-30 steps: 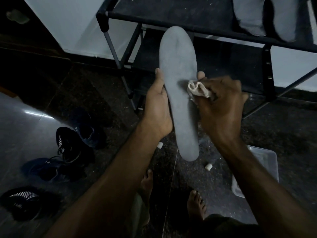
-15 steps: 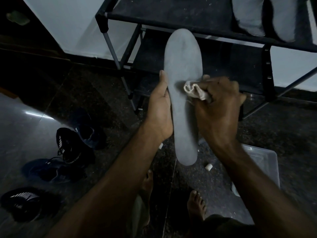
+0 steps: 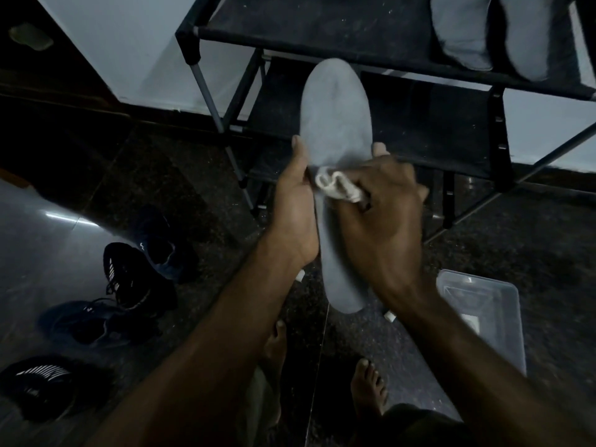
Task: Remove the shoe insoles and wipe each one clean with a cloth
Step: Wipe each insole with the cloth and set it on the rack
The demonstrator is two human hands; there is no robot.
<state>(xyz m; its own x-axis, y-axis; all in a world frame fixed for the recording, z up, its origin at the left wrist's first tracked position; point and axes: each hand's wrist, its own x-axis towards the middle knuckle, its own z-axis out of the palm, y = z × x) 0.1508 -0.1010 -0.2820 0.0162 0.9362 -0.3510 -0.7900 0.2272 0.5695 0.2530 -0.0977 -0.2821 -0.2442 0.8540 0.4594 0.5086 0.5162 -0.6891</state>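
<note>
My left hand (image 3: pixel 295 208) grips the insole (image 3: pixel 338 130) upright before the shoe rack (image 3: pixel 496 124), baring its face; my right hand (image 3: pixel 383 201) pinches the cloth (image 3: pixel 335 185) against mid-insole to wipe.

Both forearms reach up from the bottom of the frame to its center. The left hand (image 3: pixel 298 201) grips the insole (image 3: pixel 337 124) by its edge, thumb pointing up. The right hand (image 3: pixel 383 204), fingers curled, pinches the cloth (image 3: pixel 335 185) against the insole.
</note>
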